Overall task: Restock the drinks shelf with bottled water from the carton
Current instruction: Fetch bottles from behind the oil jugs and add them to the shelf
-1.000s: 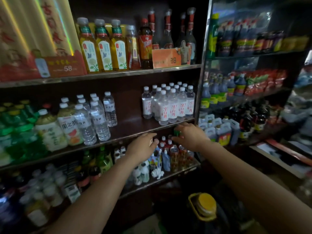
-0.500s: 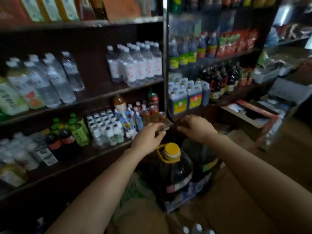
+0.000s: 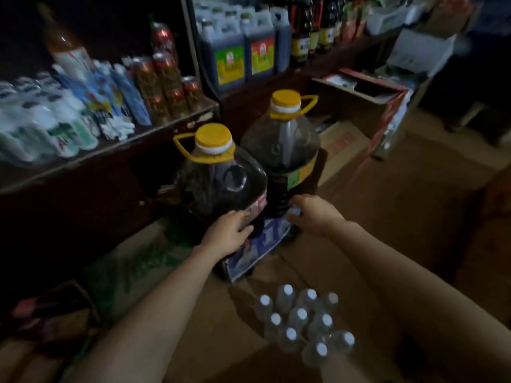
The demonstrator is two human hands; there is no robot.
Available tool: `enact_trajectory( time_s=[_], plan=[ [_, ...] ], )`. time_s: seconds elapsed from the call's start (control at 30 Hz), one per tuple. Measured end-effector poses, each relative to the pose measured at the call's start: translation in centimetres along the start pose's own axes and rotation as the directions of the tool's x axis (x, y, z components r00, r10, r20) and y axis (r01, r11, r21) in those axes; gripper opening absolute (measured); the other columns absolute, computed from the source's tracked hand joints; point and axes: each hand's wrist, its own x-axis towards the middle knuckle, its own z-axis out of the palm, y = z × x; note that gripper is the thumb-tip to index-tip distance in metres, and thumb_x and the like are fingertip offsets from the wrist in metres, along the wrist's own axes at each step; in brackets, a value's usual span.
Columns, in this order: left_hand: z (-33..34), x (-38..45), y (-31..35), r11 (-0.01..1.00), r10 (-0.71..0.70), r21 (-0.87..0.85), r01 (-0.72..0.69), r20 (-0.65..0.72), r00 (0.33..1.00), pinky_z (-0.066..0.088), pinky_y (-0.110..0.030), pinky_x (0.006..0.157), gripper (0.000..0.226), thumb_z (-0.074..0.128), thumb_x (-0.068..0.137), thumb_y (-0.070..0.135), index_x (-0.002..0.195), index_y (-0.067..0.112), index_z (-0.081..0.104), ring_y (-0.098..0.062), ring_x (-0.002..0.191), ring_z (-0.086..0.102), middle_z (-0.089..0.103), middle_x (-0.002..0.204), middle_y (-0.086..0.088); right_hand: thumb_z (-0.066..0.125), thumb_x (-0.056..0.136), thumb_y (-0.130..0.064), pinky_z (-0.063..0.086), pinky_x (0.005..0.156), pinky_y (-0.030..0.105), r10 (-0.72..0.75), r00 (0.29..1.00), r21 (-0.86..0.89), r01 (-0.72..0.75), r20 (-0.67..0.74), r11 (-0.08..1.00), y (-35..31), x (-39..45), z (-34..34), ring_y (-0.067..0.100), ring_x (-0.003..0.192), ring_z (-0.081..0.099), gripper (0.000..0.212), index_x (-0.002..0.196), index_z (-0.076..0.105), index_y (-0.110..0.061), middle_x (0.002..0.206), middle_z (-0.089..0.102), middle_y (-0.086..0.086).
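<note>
Several clear water bottles with white caps [image 3: 301, 322] stand packed together in an open brown carton [image 3: 359, 272] on the floor at the bottom of the head view. My left hand [image 3: 228, 234] hovers above the carton's far end with fingers spread, in front of a dark jug. My right hand [image 3: 315, 214] is level with it to the right, with loosely curled fingers pointing down. I see nothing held in it; a pale blur sits by its fingertips. The drinks shelf [image 3: 110, 150] is at the upper left.
Two big dark jugs with yellow caps [image 3: 213, 142] [image 3: 286, 102] stand on a blue and white box [image 3: 257, 248] just beyond my hands. The low shelf holds small bottles and red cans [image 3: 163, 87]. Open cardboard boxes [image 3: 367, 103] sit at the right.
My view has dropped from the shelves to the floor. Both hands came down from the shelf edge to just above the carton, and the water bottles came into sight.
</note>
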Motion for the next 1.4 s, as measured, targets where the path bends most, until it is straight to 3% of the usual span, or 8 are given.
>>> enact_trajectory(
  time_s=[0.27,0.47,0.57,0.63,0.7,0.9,1.23,1.4],
  plan=[
    [19.4,1.6,-9.2,1.0,-0.017,0.027,0.011,0.233,0.972,0.037,-0.027,0.099,0.054,0.06,0.091,0.034,0.14,0.021,0.042,-0.022,0.131,0.043,0.043,0.145,-0.005,0.056,0.088,-0.045,0.051,0.085,0.042,0.051,0.996,0.072,-0.057,0.072,0.996,6.6,2.7,21.0,0.029,0.104,0.06,0.04,0.121,0.056,-0.023,0.12,0.062,0.006],
    [28.2,1.2,-12.6,1.0,-0.02,0.013,0.015,0.506,0.862,0.038,-0.029,0.1,0.075,0.071,0.082,0.027,0.146,0.028,0.032,-0.024,0.132,0.04,0.035,0.149,-0.003,0.058,0.09,-0.041,0.046,0.083,0.035,0.096,0.976,0.084,-0.115,0.197,0.99,9.6,1.8,30.4,0.03,0.109,0.057,0.054,0.138,0.043,-0.022,0.125,0.058,0.011],
    [29.5,0.6,-12.5,0.999,-0.003,0.042,-0.022,0.524,0.852,0.046,-0.042,0.097,0.039,0.068,0.079,0.02,0.116,0.031,0.061,-0.031,0.117,0.053,0.055,0.128,-0.005,0.055,0.091,-0.044,0.049,0.084,0.037,0.097,0.973,0.104,-0.121,0.211,0.987,10.0,1.7,30.8,0.028,0.107,0.057,0.048,0.134,0.046,-0.023,0.126,0.057,0.008],
    [29.9,0.5,-12.5,0.998,0.008,0.056,-0.041,0.491,0.871,0.05,-0.045,0.088,0.017,0.063,0.078,0.02,0.09,0.031,0.064,-0.031,0.099,0.058,0.062,0.105,-0.005,0.055,0.092,-0.043,0.048,0.084,0.036,0.088,0.976,0.096,-0.109,0.197,0.989,10.1,2.2,30.5,0.028,0.107,0.057,0.051,0.136,0.044,-0.022,0.127,0.055,0.008],
    [30.2,0.5,-12.7,0.999,-0.004,0.04,-0.016,0.45,0.893,0.05,-0.044,0.086,0.011,0.059,0.08,0.021,0.087,0.029,0.061,-0.029,0.093,0.058,0.063,0.101,-0.004,0.057,0.092,-0.041,0.047,0.086,0.036,0.077,0.982,0.11,-0.097,0.175,0.989,10.1,2.6,30.2,0.028,0.11,0.056,0.055,0.14,0.04,-0.022,0.13,0.054,0.009],
    [29.6,1.0,-12.8,0.994,-0.079,-0.04,0.104,0.412,0.908,0.049,-0.042,0.092,0.026,0.063,0.087,0.026,0.113,0.026,0.06,-0.023,0.104,0.059,0.063,0.114,-0.002,0.058,0.09,-0.039,0.048,0.09,0.037,0.059,0.985,0.138,-0.082,0.162,0.987,9.8,2.9,30.3,0.029,0.113,0.055,0.06,0.143,0.038,-0.018,0.131,0.054,0.011],
    [17.5,2.7,-8.4,0.99,0.029,-0.139,0.021,0.347,0.938,0.046,-0.037,0.078,0.018,0.066,0.087,0.031,0.097,0.018,0.057,-0.02,0.088,0.057,0.059,0.095,-0.004,0.059,0.088,-0.04,0.05,0.084,0.037,0.029,0.986,0.155,-0.055,0.162,0.986,5.8,2.5,21.4,0.028,0.106,0.059,0.043,0.126,0.054,-0.02,0.12,0.06,0.006],
    [5.9,2.5,-4.3,0.985,0.05,-0.17,-0.005,0.262,0.964,0.043,-0.027,0.065,0.015,0.07,0.083,0.031,0.086,0.022,0.058,-0.008,0.078,0.056,0.059,0.084,0.006,0.068,0.079,-0.05,0.051,0.089,0.038,0.016,0.984,0.197,-0.051,0.175,0.979,1.3,1.8,11.7,0.025,0.11,0.059,0.06,0.129,0.052,-0.022,0.123,0.061,0.005]
  ],
)
